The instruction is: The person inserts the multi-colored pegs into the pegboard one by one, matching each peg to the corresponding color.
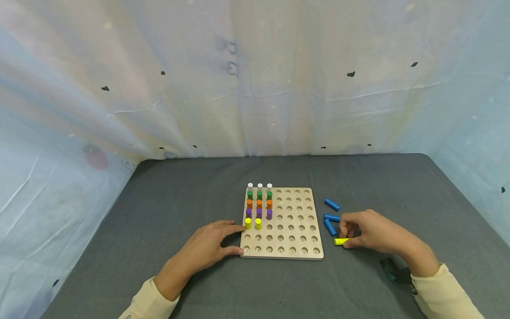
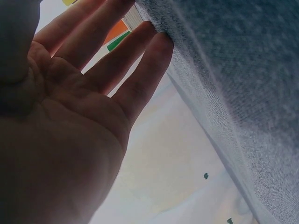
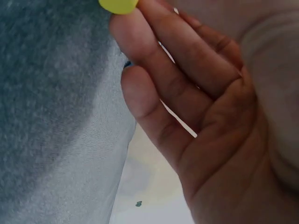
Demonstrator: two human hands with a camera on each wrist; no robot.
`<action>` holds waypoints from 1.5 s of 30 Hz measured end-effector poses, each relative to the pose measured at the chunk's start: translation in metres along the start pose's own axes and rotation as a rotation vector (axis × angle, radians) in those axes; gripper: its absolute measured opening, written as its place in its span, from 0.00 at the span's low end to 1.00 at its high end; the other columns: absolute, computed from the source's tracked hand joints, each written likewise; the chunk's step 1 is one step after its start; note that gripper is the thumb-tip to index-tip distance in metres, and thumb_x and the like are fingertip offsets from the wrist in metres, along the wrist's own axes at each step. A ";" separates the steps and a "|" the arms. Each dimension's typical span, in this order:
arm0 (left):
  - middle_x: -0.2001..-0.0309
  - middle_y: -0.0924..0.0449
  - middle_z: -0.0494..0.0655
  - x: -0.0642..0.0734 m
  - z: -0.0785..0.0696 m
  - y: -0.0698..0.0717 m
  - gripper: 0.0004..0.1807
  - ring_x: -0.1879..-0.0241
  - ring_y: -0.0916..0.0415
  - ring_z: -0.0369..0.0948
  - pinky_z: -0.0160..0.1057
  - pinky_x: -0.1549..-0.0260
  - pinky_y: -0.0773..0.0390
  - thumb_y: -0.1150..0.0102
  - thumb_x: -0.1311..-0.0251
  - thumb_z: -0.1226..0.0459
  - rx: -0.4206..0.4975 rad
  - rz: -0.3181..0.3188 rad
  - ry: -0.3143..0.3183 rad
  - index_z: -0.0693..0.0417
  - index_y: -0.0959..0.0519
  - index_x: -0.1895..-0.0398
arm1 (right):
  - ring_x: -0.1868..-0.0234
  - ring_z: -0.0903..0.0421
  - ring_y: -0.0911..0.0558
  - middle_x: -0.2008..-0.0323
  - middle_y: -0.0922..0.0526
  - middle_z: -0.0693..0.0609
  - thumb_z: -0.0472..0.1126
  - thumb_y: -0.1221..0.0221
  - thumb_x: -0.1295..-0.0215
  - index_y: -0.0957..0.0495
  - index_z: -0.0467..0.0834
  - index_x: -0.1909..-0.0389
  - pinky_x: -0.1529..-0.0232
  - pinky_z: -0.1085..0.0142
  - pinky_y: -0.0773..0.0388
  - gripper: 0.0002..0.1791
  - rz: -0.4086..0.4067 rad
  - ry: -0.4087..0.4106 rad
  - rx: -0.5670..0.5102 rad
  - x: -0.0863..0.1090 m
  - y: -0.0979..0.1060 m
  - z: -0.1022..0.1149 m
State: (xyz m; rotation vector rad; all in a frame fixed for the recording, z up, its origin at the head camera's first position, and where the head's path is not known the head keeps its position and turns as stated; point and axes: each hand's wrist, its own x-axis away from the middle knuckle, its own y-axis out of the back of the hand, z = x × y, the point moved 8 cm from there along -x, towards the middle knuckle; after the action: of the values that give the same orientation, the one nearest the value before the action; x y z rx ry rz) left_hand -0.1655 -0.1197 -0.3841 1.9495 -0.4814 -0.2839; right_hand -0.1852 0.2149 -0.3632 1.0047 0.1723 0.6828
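A square wooden pegboard [image 1: 296, 254] lies flat in the head view. Rows of three white, three green, three orange and three purple pegs [image 1: 269, 214] stand upright at its left side, with two yellow pegs [image 1: 258, 223] in front of them. My left hand [image 1: 209, 248] touches the board's left edge with thumb and forefinger spread; its fingers look fairly straight in the left wrist view. To the right of the board, my right hand [image 1: 368, 232] pinches a yellow peg [image 1: 340, 242] lying level at the table. That peg's end [image 3: 119, 5] shows in the right wrist view.
Three blue pegs [image 1: 332, 204] lie loose between the board and my right hand. A grey cloth [image 1: 191, 190] covers the table. Pale hanging sheets [image 1: 271, 110] close off the back and sides. A dark strap [image 1: 394, 270] is near the right wrist.
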 end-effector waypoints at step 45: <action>0.38 0.21 0.48 0.000 0.002 -0.001 0.30 0.36 0.25 0.47 0.56 0.42 0.24 0.32 0.46 0.43 -0.017 -0.004 -0.009 0.37 0.20 0.40 | 0.66 0.69 0.20 0.67 0.16 0.64 0.42 0.30 0.41 0.16 0.51 0.57 0.65 0.68 0.23 0.11 -0.162 -0.074 0.154 -0.002 0.014 -0.011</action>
State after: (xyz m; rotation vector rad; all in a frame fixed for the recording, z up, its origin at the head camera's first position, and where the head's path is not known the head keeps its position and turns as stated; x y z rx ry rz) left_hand -0.1664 -0.1211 -0.3856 1.9337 -0.4801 -0.2982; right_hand -0.1982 0.2265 -0.3579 1.1482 0.2414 0.4893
